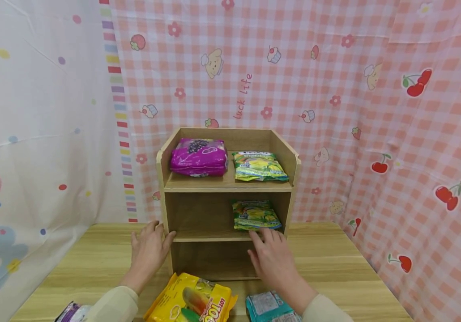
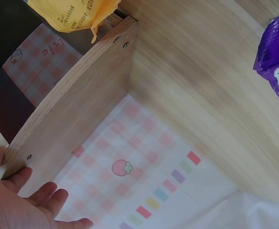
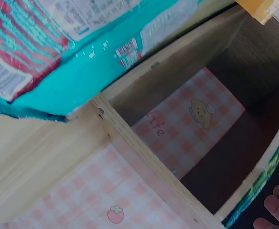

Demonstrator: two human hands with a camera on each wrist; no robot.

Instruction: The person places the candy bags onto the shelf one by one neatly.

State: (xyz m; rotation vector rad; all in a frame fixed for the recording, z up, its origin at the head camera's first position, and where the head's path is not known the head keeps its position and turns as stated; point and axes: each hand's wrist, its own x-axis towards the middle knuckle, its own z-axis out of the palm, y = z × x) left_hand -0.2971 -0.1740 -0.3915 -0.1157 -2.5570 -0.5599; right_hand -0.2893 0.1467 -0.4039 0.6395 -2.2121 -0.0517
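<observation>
A small wooden three-tier shelf [image 1: 228, 189] stands on the table. My left hand [image 1: 148, 248] is at its left side panel [image 2: 89, 98], the thumb over the front edge and the fingers outside, holding the panel loosely. My right hand [image 1: 272, 257] is in front of the middle tier, fingers loosely extended at the lower front edge of a green and yellow snack packet [image 1: 254, 214]. That packet's edge [image 3: 258, 186] shows near the fingers in the right wrist view. On the top tier are a purple bag with grapes on it [image 1: 199, 157] and another green and yellow packet [image 1: 259, 166].
In front of the shelf lie a yellow candy bag [image 1: 172, 299] and a teal packet [image 1: 268, 306], partly under the right forearm. A purple packet [image 1: 71, 311] is by the left sleeve. Patterned cloth [image 1: 230, 62] hangs behind and on both sides.
</observation>
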